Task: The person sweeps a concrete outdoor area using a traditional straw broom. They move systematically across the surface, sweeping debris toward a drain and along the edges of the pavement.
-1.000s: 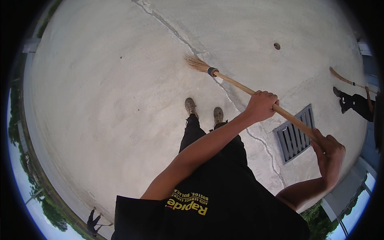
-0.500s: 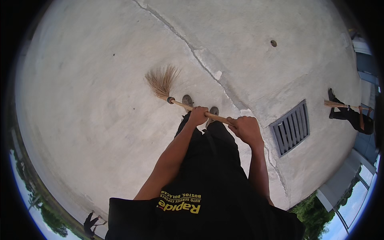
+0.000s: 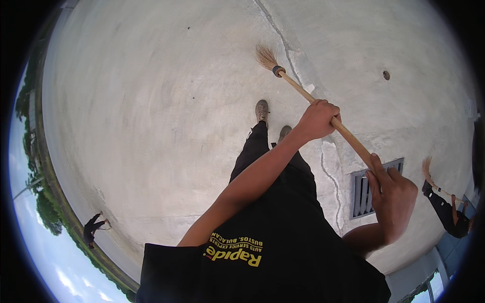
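Note:
A stick broom (image 3: 353, 143) with a long wooden handle slants across in front of me, its tan bristles at the far end beside the crack in the concrete. Around the middle of the handle my left hand (image 3: 319, 118) is closed. Closer to me and to the right, my right hand (image 3: 394, 199) grips the upper end, thumb and index finger lying along the wood. A dark band binds the bristles to the handle. Whether the bristle tips touch the ground I cannot tell.
A metal drain grate (image 3: 361, 194) lies in the concrete floor (image 3: 151, 126), partly behind my right hand. A small round hole (image 3: 386, 75) sits beyond it. At the right edge a person (image 3: 449, 214) holds another broom; a second person (image 3: 93, 228) stands at the far left.
The broom has swung to the right, from left of my feet toward the crack. Both hands moved right with it, and the handle slants more steeply. My view has shifted as well.

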`<state>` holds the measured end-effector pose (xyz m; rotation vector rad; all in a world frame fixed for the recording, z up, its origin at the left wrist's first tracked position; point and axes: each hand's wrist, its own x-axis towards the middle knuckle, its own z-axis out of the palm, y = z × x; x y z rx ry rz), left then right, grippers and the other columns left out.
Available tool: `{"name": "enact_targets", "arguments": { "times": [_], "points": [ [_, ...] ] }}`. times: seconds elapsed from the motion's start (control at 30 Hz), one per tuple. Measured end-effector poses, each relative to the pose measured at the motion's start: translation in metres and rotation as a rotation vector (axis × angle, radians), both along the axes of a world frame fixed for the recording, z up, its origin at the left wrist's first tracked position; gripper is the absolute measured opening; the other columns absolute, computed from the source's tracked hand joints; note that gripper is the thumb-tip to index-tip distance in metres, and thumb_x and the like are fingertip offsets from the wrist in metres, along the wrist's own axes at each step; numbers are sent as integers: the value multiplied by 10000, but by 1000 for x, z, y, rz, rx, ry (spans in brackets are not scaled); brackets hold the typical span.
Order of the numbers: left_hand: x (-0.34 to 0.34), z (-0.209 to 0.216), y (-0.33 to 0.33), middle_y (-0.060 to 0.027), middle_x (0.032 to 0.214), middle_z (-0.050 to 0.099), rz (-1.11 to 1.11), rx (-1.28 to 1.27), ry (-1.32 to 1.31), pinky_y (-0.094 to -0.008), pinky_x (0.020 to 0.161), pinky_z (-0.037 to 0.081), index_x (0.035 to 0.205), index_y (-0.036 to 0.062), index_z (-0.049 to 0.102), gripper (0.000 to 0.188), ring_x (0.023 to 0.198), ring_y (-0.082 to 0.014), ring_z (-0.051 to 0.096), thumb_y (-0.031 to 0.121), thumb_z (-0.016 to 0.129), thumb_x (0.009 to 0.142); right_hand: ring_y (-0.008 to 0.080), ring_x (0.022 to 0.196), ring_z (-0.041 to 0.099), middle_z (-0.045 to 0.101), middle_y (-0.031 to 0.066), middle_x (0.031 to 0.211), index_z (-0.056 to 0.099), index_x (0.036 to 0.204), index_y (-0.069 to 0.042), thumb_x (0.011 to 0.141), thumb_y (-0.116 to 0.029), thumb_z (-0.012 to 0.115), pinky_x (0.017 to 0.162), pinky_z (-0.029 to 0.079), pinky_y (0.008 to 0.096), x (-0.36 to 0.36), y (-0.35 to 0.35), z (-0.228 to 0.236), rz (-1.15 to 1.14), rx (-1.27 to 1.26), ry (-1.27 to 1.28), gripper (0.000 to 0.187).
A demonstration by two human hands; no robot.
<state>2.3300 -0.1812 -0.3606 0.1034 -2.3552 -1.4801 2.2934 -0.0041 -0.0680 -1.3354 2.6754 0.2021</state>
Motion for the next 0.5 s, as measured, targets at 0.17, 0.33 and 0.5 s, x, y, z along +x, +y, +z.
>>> {"name": "enact_targets", "arguments": {
  "times": [0.17,0.33,0.5],
  "points": [
    [141,-98,-7,-156,673,601,79,150,-484,-457,680,482,733,20,572,195,694,-372,595,78,722,843,226,672,748,706,75,717,754,1197,-29,943,-133,661,584,546,392,65,-49,-135,249,154,-328,290],
    [254,-147,-46,-153,829,742,116,-190,-851,-506,760,577,802,88,709,134,866,-382,734,215,735,838,287,737,755,737,127,762,802,1124,-71,965,-204,679,631,559,433,99,-55,-240,285,28,-618,240],
    [156,-92,-43,-177,799,758,109,-406,-804,-513,802,600,858,105,803,159,811,-377,761,232,722,808,323,796,716,750,116,829,822,1181,-211,953,-326,752,765,537,465,-18,-8,-201,-21,-115,-627,265]
  ]
}}
